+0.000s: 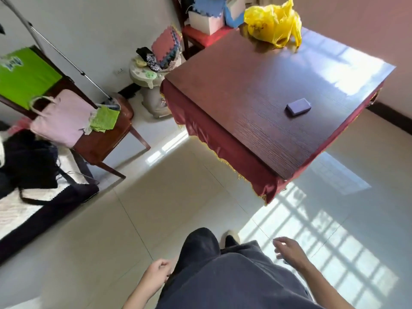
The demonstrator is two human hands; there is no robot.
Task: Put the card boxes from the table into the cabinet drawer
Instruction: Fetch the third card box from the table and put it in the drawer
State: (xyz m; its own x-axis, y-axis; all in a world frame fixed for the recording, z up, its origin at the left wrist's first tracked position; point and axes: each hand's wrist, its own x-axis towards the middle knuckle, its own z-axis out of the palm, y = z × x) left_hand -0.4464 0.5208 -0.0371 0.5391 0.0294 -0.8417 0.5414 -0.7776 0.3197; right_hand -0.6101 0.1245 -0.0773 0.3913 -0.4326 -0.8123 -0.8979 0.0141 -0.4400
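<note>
One card box (298, 107): flat, purple-blue rectangle, right of centre.
Bench (234, 103): dark wood grain, glossy.
Left hand (157, 274) grip: loosely curled, empty.
Right hand (289, 250) grip: open, empty.

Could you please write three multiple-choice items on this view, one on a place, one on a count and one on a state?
1. Where does the yellow plastic bag lie?
A. on the far corner of the wooden table
B. on the floor
C. on the chair

2. How many card boxes lie on the table?
A. none
B. one
C. three

3. What do the hands hold?
A. a card box each
B. the bag
C. nothing

Answers:
1. A, the bag sits on the tabletop at its far end.
2. B, a single purple card box lies on the tabletop.
3. C, the left hand and the right hand hang empty beside the legs.
</note>
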